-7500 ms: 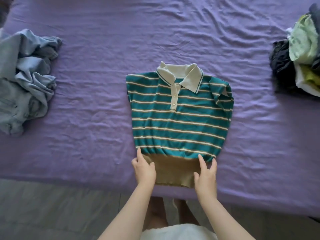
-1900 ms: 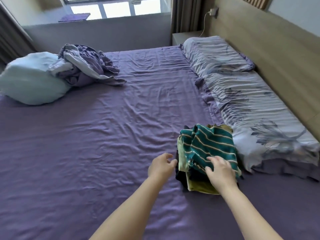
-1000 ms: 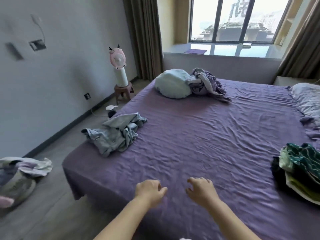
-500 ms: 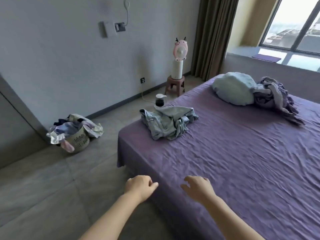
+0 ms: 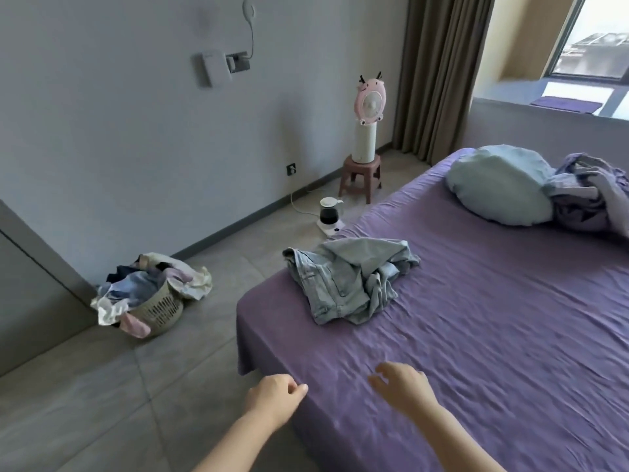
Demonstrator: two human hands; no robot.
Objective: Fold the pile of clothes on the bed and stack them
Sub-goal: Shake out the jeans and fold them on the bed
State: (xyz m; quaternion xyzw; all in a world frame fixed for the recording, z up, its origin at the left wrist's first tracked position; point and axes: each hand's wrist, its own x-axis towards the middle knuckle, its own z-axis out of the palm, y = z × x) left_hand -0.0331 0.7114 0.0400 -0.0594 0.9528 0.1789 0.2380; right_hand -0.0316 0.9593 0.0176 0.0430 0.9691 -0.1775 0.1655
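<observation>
A crumpled pile of light blue denim clothes (image 5: 350, 277) lies near the left corner of the purple bed (image 5: 493, 318). My left hand (image 5: 272, 400) hovers at the bed's near edge with its fingers loosely curled, holding nothing. My right hand (image 5: 401, 386) is above the sheet a little to the right, fingers relaxed and empty. Both hands are well short of the denim pile. The folded stack is out of view.
A laundry basket (image 5: 153, 301) full of clothes stands on the floor at the left wall. A kettle (image 5: 329, 212), a stool (image 5: 360, 175) with a pink fan (image 5: 369, 100), a pale blue pillow (image 5: 500, 185) and a bunched purple cover (image 5: 592, 195) are farther back.
The striped shirt was set on the stack at the right. Since then my view has swung left to the denim pile, and both empty hands have moved along the bed's edge.
</observation>
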